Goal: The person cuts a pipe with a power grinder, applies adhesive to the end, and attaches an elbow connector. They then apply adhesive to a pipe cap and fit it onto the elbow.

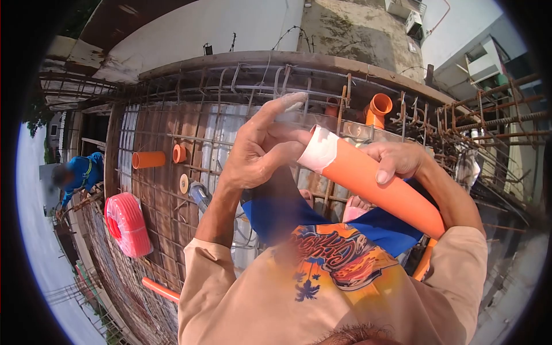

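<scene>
An orange pipe [382,187] lies slantwise across the front of my body, its far end coated with a white substance. My right hand [397,161] is wrapped round the pipe behind the coated part, with the thumb on top. My left hand [267,144] is at the white end, its fingers apart; one finger and the thumb reach to the rim, and white residue shows on a raised fingertip. The inside of the pipe's mouth is mostly hidden by these fingers.
Rebar mesh [201,138] covers corrugated sheets below. Orange fittings [378,109], a short orange pipe [148,160], a power tool [198,194] and a coil of red tubing [127,224] lie around. At the far left, a person in blue [83,172] bends over. Rebar ends stick up at the right.
</scene>
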The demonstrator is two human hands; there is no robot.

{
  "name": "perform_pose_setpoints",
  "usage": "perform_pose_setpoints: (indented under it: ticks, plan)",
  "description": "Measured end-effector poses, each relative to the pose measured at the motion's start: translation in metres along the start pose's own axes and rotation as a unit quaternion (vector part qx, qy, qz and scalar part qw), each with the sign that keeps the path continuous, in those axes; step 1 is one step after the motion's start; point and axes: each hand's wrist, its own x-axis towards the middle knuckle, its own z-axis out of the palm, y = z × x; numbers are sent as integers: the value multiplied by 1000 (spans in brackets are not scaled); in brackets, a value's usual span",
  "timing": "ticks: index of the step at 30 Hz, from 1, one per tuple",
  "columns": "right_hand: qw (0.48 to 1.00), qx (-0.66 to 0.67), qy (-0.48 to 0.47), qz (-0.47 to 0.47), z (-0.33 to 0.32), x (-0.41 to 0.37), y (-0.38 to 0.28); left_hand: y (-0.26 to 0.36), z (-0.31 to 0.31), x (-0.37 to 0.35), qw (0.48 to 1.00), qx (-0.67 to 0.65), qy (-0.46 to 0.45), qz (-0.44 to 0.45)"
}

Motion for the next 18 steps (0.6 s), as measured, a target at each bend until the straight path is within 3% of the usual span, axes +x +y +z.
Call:
perform_pose_setpoints:
  ticks: [1,3,6,8,10,11,14,16,18]
  plan:
    - [1000,-3,-11,15,3,1,0,-9,-8,4,993,85,-58,66]
    - [999,1,-37,19,4,5,1,-4,-1,5,997,23,-58,51]
    - [968,-235,88,-1,36,-8,-13,-2,0,6,998,-36,-59,12]
    - [847,-468,249,-41,66,-8,1,-12,3,2,998,-58,-39,4]
    - [611,-668,412,-100,93,-2,41,-20,8,-4,998,-59,-13,-3]
    - [510,-728,438,-138,89,5,59,-25,7,-6,999,-33,-5,2]
    - [494,-732,453,-125,91,7,67,-41,0,-15,994,100,23,30]
    - [513,-729,430,-142,91,9,70,-37,-2,-21,997,68,43,3]
    - [528,-719,424,-156,97,7,69,-38,-8,-20,1000,-4,-27,8]
